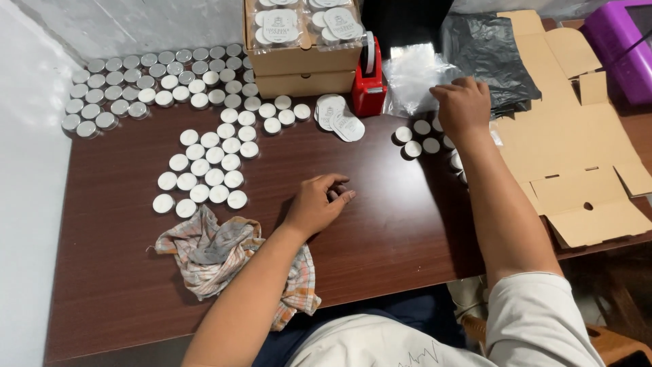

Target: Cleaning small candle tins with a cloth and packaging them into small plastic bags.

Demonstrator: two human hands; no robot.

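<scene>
The right hand (464,102) reaches forward with fingers spread and bent down onto a heap of clear plastic bags (413,80), fingertips pressing or pinching the film at its near edge; whether a single bag is actually caught between them cannot be told. The left hand (318,204) rests loosely curled on the dark wooden table (394,224), and it seems to cup something small under the fingers, but that is hidden. Just behind the right wrist, toward the person, sits a small cluster of tealight candles (415,138) in metal cups. Left of the right hand stands a red tape dispenser (369,78), then a loose stack of round labels (339,119). Beyond the left hand lie the larger group of white tealights (206,166), and beside its forearm a crumpled checked cloth (217,255). To the right of the right arm lies flattened cardboard box stock (577,146). The bags look very light, limp and slippery, likely to cling together, so one would best be taken by pinching a single edge or corner and peeling it off the heap
</scene>
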